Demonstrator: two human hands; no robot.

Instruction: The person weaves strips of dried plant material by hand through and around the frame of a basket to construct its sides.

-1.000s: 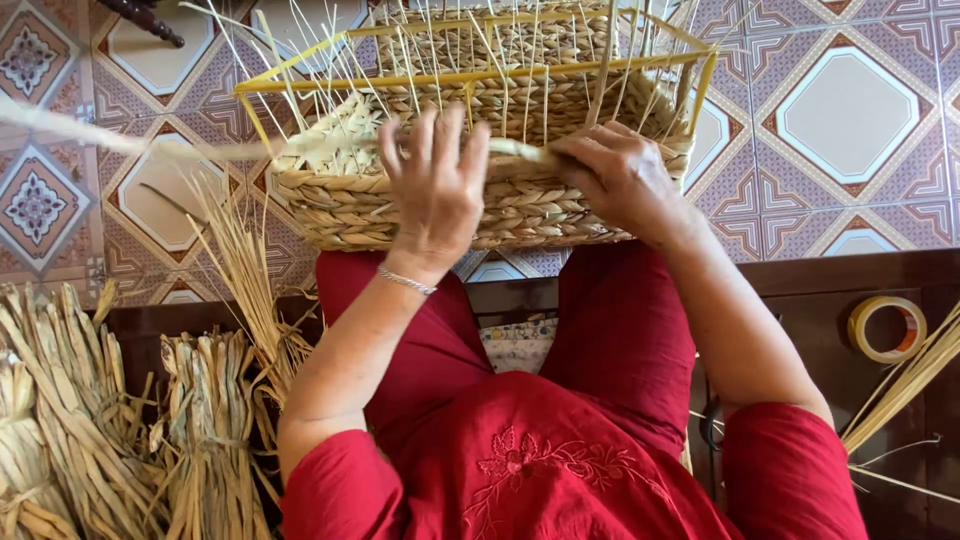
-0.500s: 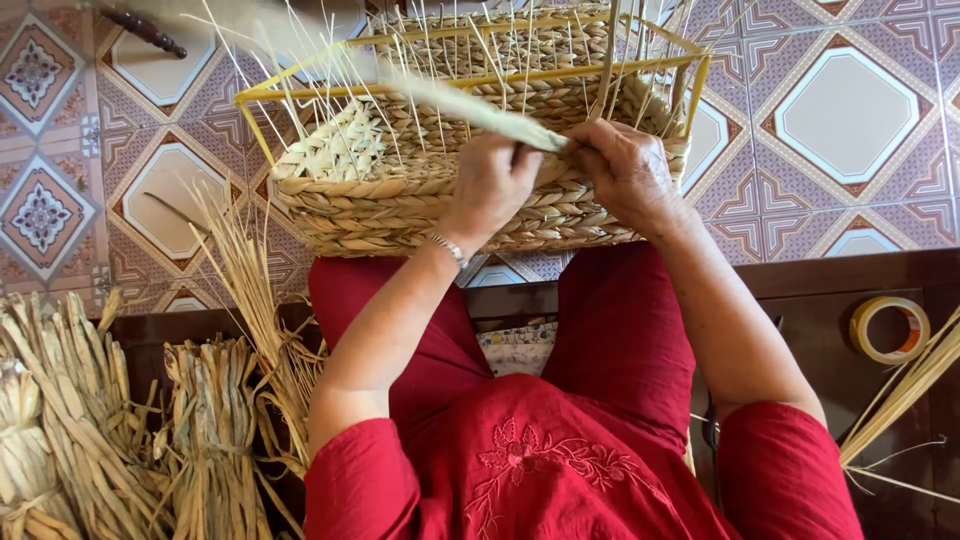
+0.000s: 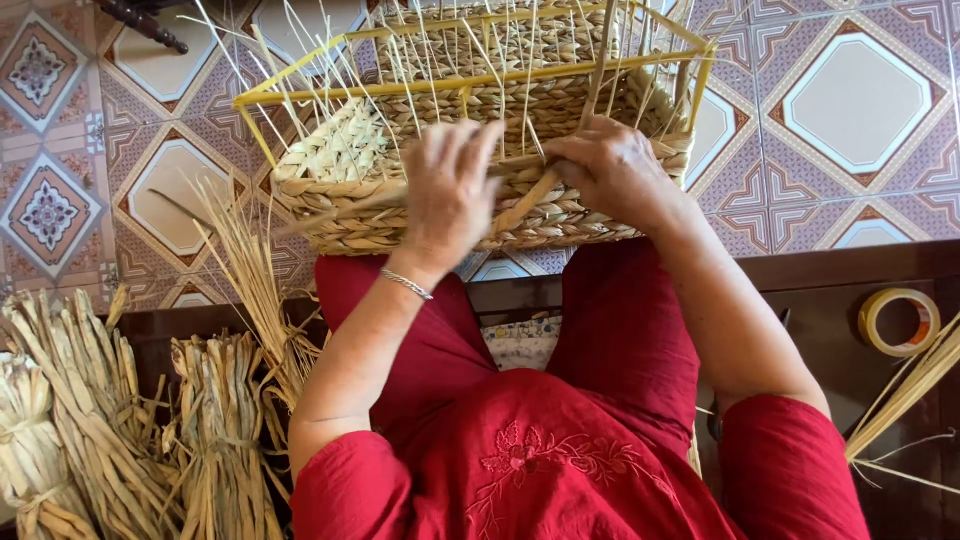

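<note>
The half-woven basket (image 3: 470,130) rests on the person's knees at 12 o'clock in the head view, its near wall facing the body. A yellow wire frame (image 3: 470,85) rims the top, and thin upright stakes (image 3: 400,75) project above the braided wall.

The left hand (image 3: 450,190) lies against the near wall with fingers spread and slightly curled, pressing the weave. The right hand (image 3: 610,170), at 1 o'clock, is closed in a pinch on a flat straw strand (image 3: 525,200) that runs diagonally down toward 7 o'clock between the two hands.

Risks from this position:
- The strand may kink or split where it bends sharply at the pinch; dry fibre is the likely cause.
- The basket may tip off the knees if the left hand presses unevenly, as nothing else braces it.
- The loose stakes may snag a finger or bend out of line.

Limits of the view:
- The right hand's fingertips are behind the wall edge, so the exact grip is probably a thumb-and-finger pinch, not confirmed.
- The far rim of the basket is cut off at the top edge.
- The straw bundles (image 3: 120,420) at 8 o'clock and the tape roll (image 3: 898,322) at 3 o'clock lie on dark surfaces whose nature is unclear.
</note>
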